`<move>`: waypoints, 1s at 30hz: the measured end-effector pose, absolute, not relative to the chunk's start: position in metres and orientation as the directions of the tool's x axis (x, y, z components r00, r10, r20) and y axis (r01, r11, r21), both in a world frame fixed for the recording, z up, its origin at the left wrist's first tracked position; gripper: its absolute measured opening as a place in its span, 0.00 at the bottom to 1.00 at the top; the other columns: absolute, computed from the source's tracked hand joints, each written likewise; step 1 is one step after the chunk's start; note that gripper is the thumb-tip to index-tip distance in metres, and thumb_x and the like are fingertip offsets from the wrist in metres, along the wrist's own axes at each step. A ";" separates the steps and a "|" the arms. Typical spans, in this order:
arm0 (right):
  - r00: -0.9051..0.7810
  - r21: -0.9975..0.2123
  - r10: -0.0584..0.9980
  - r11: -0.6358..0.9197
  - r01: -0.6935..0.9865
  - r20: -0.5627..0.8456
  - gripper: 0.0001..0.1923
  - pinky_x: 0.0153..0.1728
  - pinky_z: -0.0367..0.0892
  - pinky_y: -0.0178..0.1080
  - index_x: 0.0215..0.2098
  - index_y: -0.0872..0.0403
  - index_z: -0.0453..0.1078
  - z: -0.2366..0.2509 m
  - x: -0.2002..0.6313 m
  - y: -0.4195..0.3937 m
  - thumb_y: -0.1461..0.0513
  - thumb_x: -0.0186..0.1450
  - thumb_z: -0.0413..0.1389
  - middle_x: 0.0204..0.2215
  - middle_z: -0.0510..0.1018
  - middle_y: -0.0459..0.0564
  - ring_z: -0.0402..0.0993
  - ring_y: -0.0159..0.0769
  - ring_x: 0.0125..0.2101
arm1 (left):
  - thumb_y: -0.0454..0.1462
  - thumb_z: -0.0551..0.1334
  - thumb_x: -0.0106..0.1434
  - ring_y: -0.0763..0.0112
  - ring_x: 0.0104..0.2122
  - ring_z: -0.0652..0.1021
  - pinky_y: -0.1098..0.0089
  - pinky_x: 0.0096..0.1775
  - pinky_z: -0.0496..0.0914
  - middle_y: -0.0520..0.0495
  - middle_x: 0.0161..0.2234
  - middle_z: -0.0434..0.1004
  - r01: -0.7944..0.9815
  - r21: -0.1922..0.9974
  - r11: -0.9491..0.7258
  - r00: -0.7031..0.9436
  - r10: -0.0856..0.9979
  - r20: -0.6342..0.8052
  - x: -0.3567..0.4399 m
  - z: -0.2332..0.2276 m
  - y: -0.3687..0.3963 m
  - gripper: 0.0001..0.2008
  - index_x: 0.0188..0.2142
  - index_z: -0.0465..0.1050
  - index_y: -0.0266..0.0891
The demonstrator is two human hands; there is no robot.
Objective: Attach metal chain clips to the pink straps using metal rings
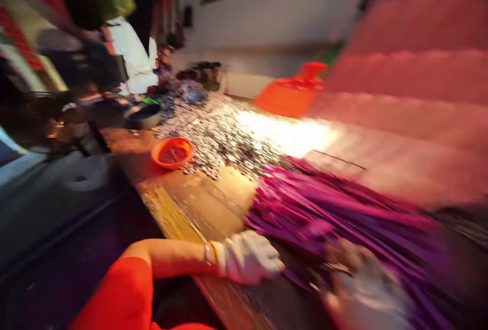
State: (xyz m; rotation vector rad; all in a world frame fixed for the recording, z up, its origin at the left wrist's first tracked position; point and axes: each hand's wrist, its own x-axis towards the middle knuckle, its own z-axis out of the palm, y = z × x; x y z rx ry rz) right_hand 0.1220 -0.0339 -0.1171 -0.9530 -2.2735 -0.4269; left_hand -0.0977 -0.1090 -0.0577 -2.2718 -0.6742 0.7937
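Resting left hand [247, 258] beside purple sticks [343, 213]; right hand [362, 289] blurred, seemingly touching.

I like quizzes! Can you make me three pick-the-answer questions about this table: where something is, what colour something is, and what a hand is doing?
1. Where is the small round orange plastic bowl?
A. On the wooden table, beside the heap of small shiny metal pieces
B. On the floor
C. On the purple sticks

2. What colour is the big bundle of thin sticks?
A. Green
B. Purple
C. Yellow

3. What is the white-gloved left hand doing?
A. Lifting the bowl
B. Waving in the air
C. Resting at the near end of the sticks

Answers: 1 A, it sits on the tabletop by the heap. 2 B, they are purple. 3 C, the glove lies against the stick ends.
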 end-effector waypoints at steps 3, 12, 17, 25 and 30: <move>-0.567 0.019 0.716 0.614 0.789 0.407 0.20 0.57 0.55 0.60 0.49 0.60 0.73 -0.134 0.147 -0.082 0.55 0.65 0.56 0.59 0.68 0.67 0.55 0.61 0.63 | 0.41 0.60 0.62 0.65 0.38 0.74 0.65 0.38 0.71 0.42 0.38 0.74 0.647 -0.194 -0.737 0.753 0.658 0.014 -0.092 -0.076 -0.096 0.10 0.40 0.73 0.38; -0.438 -0.234 0.770 0.584 0.778 0.464 0.21 0.57 0.59 0.54 0.57 0.54 0.67 -0.135 0.186 -0.150 0.63 0.66 0.53 0.55 0.73 0.57 0.64 0.48 0.57 | 0.28 0.58 0.46 0.55 0.43 0.72 0.58 0.47 0.69 0.39 0.43 0.75 0.745 0.127 -0.655 0.623 0.751 0.218 -0.094 -0.092 -0.075 0.26 0.48 0.73 0.33; -0.150 -0.304 0.904 0.285 0.909 0.400 0.20 0.51 0.66 0.46 0.47 0.56 0.74 -0.117 0.211 -0.112 0.73 0.58 0.52 0.48 0.77 0.56 0.68 0.45 0.51 | 0.27 0.57 0.45 0.53 0.47 0.72 0.56 0.52 0.68 0.38 0.47 0.75 0.673 0.105 -0.732 0.696 0.675 0.245 -0.081 -0.093 -0.070 0.31 0.51 0.73 0.32; -0.096 -0.047 0.983 0.104 0.993 0.156 0.09 0.36 0.61 0.43 0.32 0.58 0.76 -0.114 0.195 -0.064 0.72 0.56 0.56 0.43 0.77 0.60 0.69 0.48 0.42 | 0.29 0.58 0.46 0.50 0.56 0.68 0.53 0.58 0.63 0.36 0.57 0.69 0.679 0.055 -0.732 0.708 0.674 0.211 -0.049 -0.079 -0.041 0.34 0.57 0.70 0.31; -0.070 -0.056 0.987 0.079 0.995 0.146 0.06 0.33 0.57 0.41 0.29 0.57 0.74 -0.112 0.199 -0.068 0.71 0.54 0.58 0.35 0.76 0.58 0.69 0.44 0.36 | 0.28 0.58 0.50 0.49 0.60 0.64 0.51 0.59 0.62 0.36 0.64 0.60 0.722 -0.001 -0.692 0.670 0.698 0.252 -0.033 -0.081 -0.028 0.33 0.58 0.69 0.32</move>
